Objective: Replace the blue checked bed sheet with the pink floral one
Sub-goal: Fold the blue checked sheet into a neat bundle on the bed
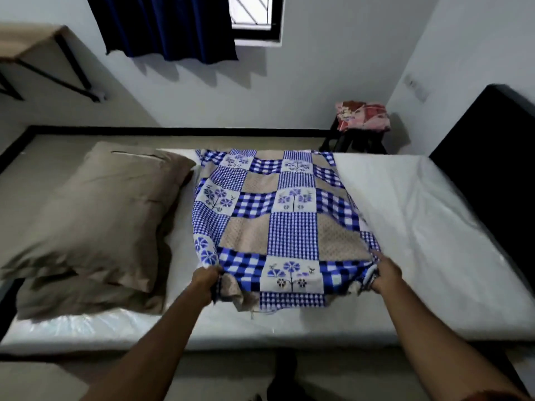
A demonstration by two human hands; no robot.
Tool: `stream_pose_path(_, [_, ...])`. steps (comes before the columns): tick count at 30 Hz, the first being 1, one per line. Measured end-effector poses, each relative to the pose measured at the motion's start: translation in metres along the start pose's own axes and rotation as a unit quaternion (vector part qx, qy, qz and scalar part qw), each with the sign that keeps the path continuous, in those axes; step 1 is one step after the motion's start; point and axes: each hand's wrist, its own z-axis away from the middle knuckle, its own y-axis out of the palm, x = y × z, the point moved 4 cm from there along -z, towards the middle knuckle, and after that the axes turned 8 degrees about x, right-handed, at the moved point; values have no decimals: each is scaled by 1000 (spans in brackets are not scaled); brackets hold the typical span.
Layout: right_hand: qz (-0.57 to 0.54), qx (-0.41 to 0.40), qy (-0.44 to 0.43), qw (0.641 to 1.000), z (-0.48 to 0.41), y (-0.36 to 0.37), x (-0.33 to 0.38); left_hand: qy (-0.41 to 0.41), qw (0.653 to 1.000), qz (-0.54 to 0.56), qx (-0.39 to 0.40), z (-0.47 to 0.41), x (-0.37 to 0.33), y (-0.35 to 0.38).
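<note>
We hold the blue checked bed sheet (289, 227) by its two near corners: our left hand (207, 280) has its fingers curled round the left corner, and our right hand (386, 274) pinches the bunched cloth at the right one. The sheet lies as a folded panel across the middle of the mattress (419, 221), reaching to its far edge. The step, as we judge it, is folding it up for removal. To do it well we should keep both corners level and the near edge taut, carry them squarely to the far edge, and gather in the loose layers under the near hem. The pink floral sheet (362, 115) sits folded on a dark stool (347, 143) beyond the far side of the bed, well apart from our hands.

The mattress is bare white with a glossy, plastic-looking cover, so cloth may slide on it. Two taupe pillows (101, 204) are stacked at its left end. A dark blue curtain (165, 27) half covers the window (252, 13)
</note>
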Motion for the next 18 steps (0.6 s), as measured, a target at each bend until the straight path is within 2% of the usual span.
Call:
stream_pose_path(3, [117, -72, 36, 990, -13, -34, -48, -15, 999, -37, -11, -5, 43, -9])
stream_pose_path(7, [244, -77, -10, 967, -18, -39, -70, 6, 996, -92, -15, -4, 71, -10])
stream_pose_path(10, [349, -101, -23, 931, -8, -35, -71, 22, 992, -126, -23, -15, 93, -18])
stream_pose_path(14, [497, -86, -103, 857, 25, 18, -50, 37, 991, -124, -17, -9, 106, -24])
stream_pose_path(16, [555, -21, -169, 814, 39, 75, -49, 33, 994, -106, -4, -3, 109, -24])
stream_pose_path(18, [617, 71, -247, 744, 58, 142, -60, 37, 995, -91, 10, 2, 113, -24])
